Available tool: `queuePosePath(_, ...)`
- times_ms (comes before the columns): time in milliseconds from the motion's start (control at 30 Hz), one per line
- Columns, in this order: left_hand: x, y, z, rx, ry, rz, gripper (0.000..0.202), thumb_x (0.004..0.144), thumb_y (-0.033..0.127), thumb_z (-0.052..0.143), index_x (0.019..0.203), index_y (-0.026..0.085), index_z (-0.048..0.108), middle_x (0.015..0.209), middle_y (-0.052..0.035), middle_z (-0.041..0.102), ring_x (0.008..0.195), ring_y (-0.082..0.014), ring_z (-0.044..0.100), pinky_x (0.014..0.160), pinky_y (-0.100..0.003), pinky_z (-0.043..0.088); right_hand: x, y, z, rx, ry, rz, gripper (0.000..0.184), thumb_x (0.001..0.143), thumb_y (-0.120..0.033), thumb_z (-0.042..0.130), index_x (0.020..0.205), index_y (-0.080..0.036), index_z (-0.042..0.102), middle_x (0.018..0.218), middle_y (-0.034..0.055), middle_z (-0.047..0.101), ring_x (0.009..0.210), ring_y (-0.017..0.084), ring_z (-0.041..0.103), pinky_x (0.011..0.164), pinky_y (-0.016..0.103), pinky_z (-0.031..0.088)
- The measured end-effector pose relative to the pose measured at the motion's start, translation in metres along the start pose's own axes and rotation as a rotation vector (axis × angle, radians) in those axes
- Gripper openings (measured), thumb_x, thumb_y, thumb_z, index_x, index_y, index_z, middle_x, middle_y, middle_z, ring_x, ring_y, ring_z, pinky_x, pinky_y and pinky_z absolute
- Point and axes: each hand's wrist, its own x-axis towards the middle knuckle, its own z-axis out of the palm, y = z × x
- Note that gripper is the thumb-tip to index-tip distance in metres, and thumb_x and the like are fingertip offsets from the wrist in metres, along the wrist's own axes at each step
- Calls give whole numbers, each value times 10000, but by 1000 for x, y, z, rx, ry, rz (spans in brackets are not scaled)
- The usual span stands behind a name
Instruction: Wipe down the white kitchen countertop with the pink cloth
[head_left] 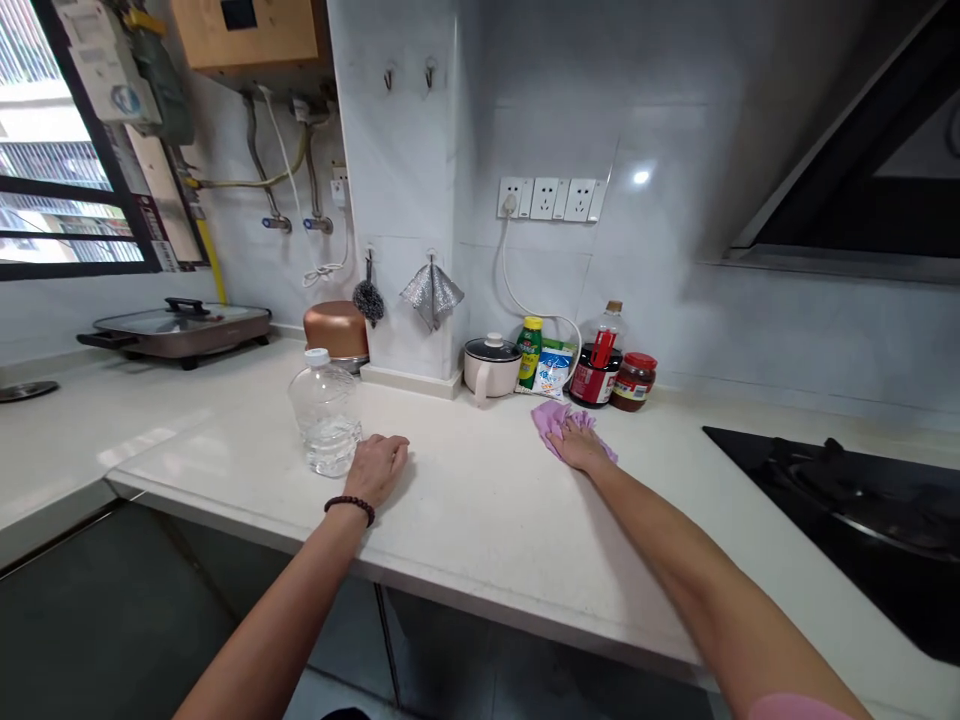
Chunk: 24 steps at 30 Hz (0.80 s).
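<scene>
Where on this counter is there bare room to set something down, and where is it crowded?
Bare: between left hand and right hand; also between pink cloth and hob. Crowded: behind the cloth, around white pot, sauce bottle and red-lidded jar.

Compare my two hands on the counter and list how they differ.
The left hand rests straight on the white counter beside the clear bottle; the right hand lies on a pink cloth. The left hand is loosely curled; the right hand is flat. The left wrist wears a dark bead bracelet; the right wrist is bare. Both are palm down, gripping nothing.
</scene>
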Motion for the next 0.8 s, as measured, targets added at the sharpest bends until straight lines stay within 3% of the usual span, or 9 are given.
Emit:
queuePosePath(267, 0, -1, 2, -13, 20, -1, 420, 1001, 313, 392, 1095, 205, 786, 1012, -124, 791, 1093, -306, 688, 1017, -460, 472, -62, -22, 6, 5, -65, -154, 774, 1093, -645, 171, 1707, -181, 248, 1759, 106, 110, 1614, 344, 41, 1309, 509, 64)
queuePosePath(400, 0, -1, 3, -1, 21, 3, 416, 995, 319, 396, 1087, 211, 788, 1014, -127, 793, 1095, -307, 686, 1010, -452, 466, -112, -32, 8, 66, -66, -324, 804, 1092, -680, 200, 1700, -159, 271, 1759, 108, 87, 1614, 346, -36, 1313, 537, 32)
queuePosePath(633, -2, 2, 0, -14, 19, 25, 436, 994, 327, 380, 1074, 210, 792, 1014, -124, 801, 1089, -315, 687, 994, -467, 474, -204, -29, 7, 208, -138, -507, 786, 1074, -767, 233, 1699, -292, 274, 1760, 31, 54, 1615, 343, -33, 1326, 569, 20)
queuePosePath(800, -4, 3, 1, -70, 69, 59, 408, 967, 341, 418, 1072, 215, 791, 995, -119, 801, 1039, -292, 690, 1008, -456, 491, -214, -23, 5, 234, -183, -524, 742, 1073, -772, 262, 1685, -354, 294, 1758, 1, 63, 1616, 344, -13, 1323, 591, 23)
